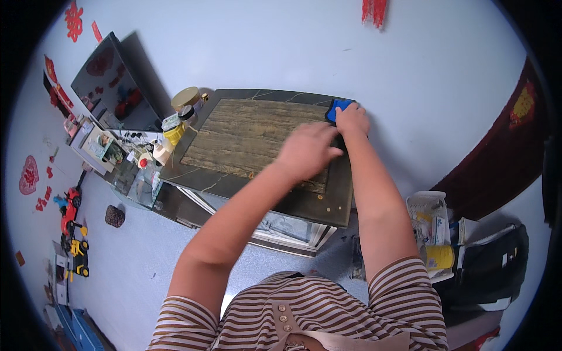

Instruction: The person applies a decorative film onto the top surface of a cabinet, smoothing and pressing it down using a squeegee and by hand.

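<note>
A small flat blue thing with a black edge [338, 109] lies at the far right corner of a dark cabinet top [281, 205]; its kind is hard to make out. My right hand [353, 120] is closed on its right side, with the fingertips partly hidden. My left hand [310, 151] hovers over or rests on a brown wood-grained mat [246, 131], fingers stretched out and thumb apart, holding nothing. I cannot tell whether it touches the mat. A few small round bits [328, 209] lie near the cabinet's front right corner.
Jars [186, 98], a yellow pack [174, 134] and a white bottle [160, 153] crowd the cabinet's left end, beside a television [117, 88]. A white basket of odds and ends [427, 205] and a black bag [497, 263] stand at right. Toy vehicles [76, 251] sit on the left floor.
</note>
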Demonstrator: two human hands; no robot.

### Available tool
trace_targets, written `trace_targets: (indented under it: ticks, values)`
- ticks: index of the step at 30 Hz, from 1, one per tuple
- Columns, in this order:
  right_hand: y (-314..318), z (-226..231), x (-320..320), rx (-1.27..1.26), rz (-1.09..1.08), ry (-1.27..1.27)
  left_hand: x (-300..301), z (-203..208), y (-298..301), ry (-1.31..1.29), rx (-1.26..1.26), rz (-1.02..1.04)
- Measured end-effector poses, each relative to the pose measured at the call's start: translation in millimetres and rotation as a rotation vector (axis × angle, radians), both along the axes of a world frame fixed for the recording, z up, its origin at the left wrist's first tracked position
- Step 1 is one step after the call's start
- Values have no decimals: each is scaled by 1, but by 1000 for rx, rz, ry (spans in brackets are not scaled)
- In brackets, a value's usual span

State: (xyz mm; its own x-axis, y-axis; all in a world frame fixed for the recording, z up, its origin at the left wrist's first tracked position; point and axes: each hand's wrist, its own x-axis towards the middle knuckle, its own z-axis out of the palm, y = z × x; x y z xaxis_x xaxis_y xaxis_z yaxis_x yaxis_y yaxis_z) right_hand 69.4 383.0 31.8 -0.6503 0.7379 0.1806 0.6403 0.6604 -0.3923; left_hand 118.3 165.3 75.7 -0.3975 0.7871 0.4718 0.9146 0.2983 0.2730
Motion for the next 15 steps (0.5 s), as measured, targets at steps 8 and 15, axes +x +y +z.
trace_targets:
  ticks: [8,15]
  values:
    - [-31,6,61,-81,-66,-37,-80,-42,-122,18,-215,465]
    - [-83,3,137,-51,21,-59,-93,-72,-152,39,-192,563]
